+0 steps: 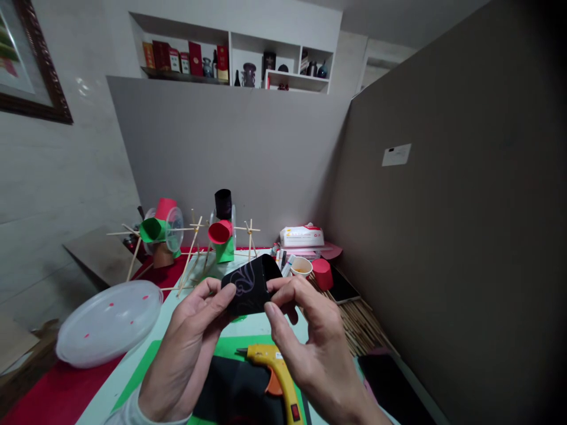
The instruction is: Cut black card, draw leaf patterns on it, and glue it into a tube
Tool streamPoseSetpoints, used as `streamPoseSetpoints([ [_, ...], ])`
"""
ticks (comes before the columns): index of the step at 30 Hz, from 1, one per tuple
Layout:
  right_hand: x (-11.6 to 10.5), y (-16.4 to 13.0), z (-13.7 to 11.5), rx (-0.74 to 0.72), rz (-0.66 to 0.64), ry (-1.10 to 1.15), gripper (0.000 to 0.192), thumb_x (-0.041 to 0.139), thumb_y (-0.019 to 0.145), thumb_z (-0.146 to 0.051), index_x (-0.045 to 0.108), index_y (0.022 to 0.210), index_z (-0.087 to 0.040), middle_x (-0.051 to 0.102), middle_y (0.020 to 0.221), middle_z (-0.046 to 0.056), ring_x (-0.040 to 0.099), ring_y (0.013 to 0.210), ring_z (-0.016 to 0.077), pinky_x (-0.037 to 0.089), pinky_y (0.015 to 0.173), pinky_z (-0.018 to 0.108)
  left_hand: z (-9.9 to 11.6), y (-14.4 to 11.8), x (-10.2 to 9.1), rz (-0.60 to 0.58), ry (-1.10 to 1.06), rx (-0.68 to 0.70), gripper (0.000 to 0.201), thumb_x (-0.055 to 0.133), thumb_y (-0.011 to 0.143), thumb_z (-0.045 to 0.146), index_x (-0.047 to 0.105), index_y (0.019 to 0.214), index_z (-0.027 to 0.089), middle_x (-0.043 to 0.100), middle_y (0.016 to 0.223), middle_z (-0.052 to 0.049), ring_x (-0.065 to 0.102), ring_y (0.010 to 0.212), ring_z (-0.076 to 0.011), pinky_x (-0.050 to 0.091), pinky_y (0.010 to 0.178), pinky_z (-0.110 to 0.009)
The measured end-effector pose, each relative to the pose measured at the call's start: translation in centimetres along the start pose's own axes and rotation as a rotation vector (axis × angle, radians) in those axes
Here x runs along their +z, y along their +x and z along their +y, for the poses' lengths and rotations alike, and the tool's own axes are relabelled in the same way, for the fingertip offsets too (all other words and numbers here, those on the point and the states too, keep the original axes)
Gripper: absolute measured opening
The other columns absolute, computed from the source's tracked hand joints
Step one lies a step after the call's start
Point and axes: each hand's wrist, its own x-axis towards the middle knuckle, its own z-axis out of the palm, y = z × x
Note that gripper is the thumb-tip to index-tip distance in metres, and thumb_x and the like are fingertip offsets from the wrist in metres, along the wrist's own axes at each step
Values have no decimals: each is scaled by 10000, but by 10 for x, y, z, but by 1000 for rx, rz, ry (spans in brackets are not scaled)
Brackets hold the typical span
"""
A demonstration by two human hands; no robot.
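Between my two hands is a black paper cup [248,290] with a pale swirl pattern, tipped on its side with its opening toward the upper right. My left hand [190,339] grips its left end, thumb lying on the patterned side. At the right edge, my right hand [310,330] pinches the cup near its rim, thumb in front; some of its fingertips are hidden behind the cup. Below them a yellow glue gun [272,357] with an orange trigger lies over black sheet material [239,383] and a green sheet [142,372].
At the back left stand two stick frames carrying coloured cups [220,232] and clear discs [174,229]. A translucent lid [110,324] lies left. To the right are a white cup [302,267], a red cup [322,274] and bundled sticks [367,327]. A grey partition [425,224] borders the right side.
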Motion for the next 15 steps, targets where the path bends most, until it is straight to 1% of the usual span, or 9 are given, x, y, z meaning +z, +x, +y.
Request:
streamPoseSetpoints([
  [6,1,2,0,-12,4,-17,165,570,846,-111,540,707,-195,670,808,29,570,655,140,438,615,280,-2,-1,-2,5,-24,15,174,747,822,235,586,772,192,601,759,33,553,801,-114,482,758,-172],
  [10,1,1,1,-9,-4,-13,156,572,847,-117,551,714,-195,677,817,32,572,664,144,439,607,276,-3,0,-2,18,-35,26,184,756,811,222,578,770,196,567,736,45,531,776,-107,476,735,-159],
  [15,1,1,1,16,-23,11,143,579,853,-144,567,718,-188,674,813,32,571,661,137,438,592,258,-1,3,-2,20,-38,59,231,772,787,219,542,789,204,577,734,48,531,782,-110,475,736,-159],
])
